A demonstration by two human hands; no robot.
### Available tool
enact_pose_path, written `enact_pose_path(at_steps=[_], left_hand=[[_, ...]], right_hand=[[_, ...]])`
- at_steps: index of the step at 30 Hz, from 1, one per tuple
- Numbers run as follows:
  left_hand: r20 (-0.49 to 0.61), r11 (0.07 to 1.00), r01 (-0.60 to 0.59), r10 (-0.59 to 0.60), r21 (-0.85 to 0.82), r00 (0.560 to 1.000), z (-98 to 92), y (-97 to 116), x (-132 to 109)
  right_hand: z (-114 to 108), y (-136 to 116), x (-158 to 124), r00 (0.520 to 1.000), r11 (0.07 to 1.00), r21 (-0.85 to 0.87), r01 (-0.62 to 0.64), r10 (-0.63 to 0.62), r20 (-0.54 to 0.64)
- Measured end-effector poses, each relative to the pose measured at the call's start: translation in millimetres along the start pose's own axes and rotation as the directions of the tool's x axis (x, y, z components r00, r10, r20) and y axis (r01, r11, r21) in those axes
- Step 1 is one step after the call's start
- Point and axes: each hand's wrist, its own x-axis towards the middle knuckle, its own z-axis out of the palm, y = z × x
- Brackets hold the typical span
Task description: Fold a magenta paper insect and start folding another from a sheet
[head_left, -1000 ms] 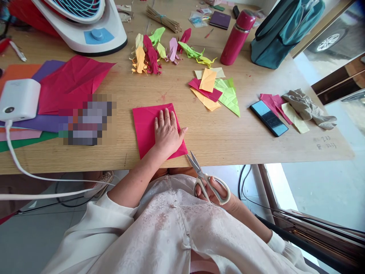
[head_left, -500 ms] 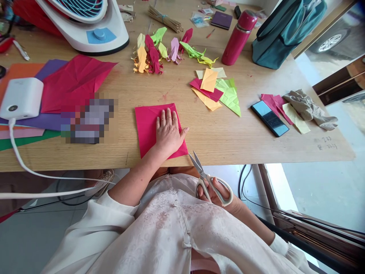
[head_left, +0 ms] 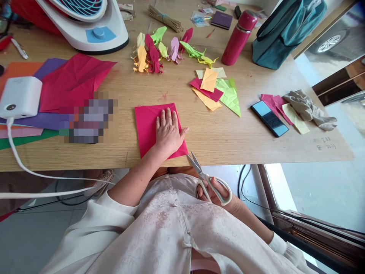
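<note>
A folded sheet of red paper (head_left: pixel 146 129) lies near the table's front edge. My left hand (head_left: pixel 168 135) rests flat on it, fingers stretched out and thumb apart to the right. Below the table edge, my right hand (head_left: pixel 218 190) grips a pair of scissors (head_left: pixel 201 173) by its whitish handles, with fingers in the loops. The blades are parted and point up and left; their tips are close to the paper's lower right corner, and whether they touch it I cannot tell.
Folded paper animals (head_left: pixel 154 57) stand at the back, with paper scraps (head_left: pixel 209 80) nearer. Right of these are a red flask (head_left: pixel 238 40), a teal bag (head_left: pixel 279 34) and a phone (head_left: pixel 269 118). A white power bank (head_left: pixel 19 97) sits on coloured sheets (head_left: pixel 57 118), below a fan (head_left: pixel 99 34).
The scissors have shifted very slightly to the left, blades still parted. My left hand and the red paper have stayed in place.
</note>
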Motion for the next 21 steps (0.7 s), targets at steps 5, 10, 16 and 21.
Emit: enact_pose_path(at_steps=[5,10,16,21], left_hand=[[-0.012,1.000,-0.003,0.003,-0.001,1.000,1.1,-0.2,0.1],[-0.020,1.000,-0.007,0.007,-0.002,1.000,2.4,-0.1,0.1],[-0.075,0.999,-0.025,0.023,-0.025,0.997,2.2,2.4,-3.5],[-0.085,0.996,-0.084,0.080,-0.036,0.993,2.0,8.6,-9.6]], right_hand=[[-1.4,2.1,-0.1,1.000,1.000,0.013,-0.004,0.004,0.015],[1.7,0.1,2.3,1.000,0.999,0.034,0.000,0.000,0.013],[5.1,0.4,7.8,1.000,0.998,0.060,-0.005,0.005,0.001],[9.4,5.2,6.8,1.000,0.995,0.100,0.004,-0.002,-0.022]])
